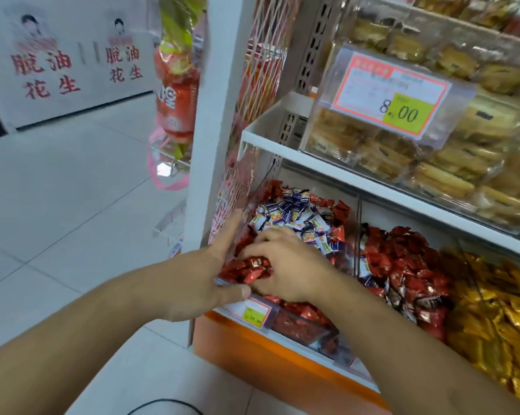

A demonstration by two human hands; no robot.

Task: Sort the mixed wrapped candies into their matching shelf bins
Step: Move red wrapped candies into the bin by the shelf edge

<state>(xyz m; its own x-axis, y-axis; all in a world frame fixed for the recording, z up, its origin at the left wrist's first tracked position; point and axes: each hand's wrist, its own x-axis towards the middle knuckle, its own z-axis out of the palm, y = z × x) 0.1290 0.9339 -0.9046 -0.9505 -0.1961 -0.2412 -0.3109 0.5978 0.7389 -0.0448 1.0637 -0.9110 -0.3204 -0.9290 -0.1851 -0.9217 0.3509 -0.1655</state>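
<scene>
Both forearms are reaching in from the bottom edge toward the leftmost clear bin (297,324) on the lower shelf. The left hand (198,283) is lying palm-in against the bin's left front corner, fingers straight and together, running up along the outside of the wall, thumb stretching right along the front lip just above the small price tag (254,313). It is bracing the bin, not curling round anything.

The right hand (285,265) is sitting just right of the left, inside the bin, wrist angling in from lower right, fingers curling down onto a clump of red wrapped candies (252,269). Fingertips are partly buried, so whether it is actually pinching any cannot be told.

Just beyond the right hand's fingers, blue-and-white wrapped candies (291,215) are heaping on top of more red ones in the same bin. To the right of the right forearm, past a clear divider, the next bin (402,265) is holding red candies with some dark-wrapped ones mixed in, then a bin of gold-wrapped candies (498,313). Above both hands, a white shelf (327,158) is carrying a clear box of baked snacks (432,163) with an 8.00 price card (393,94).
</scene>
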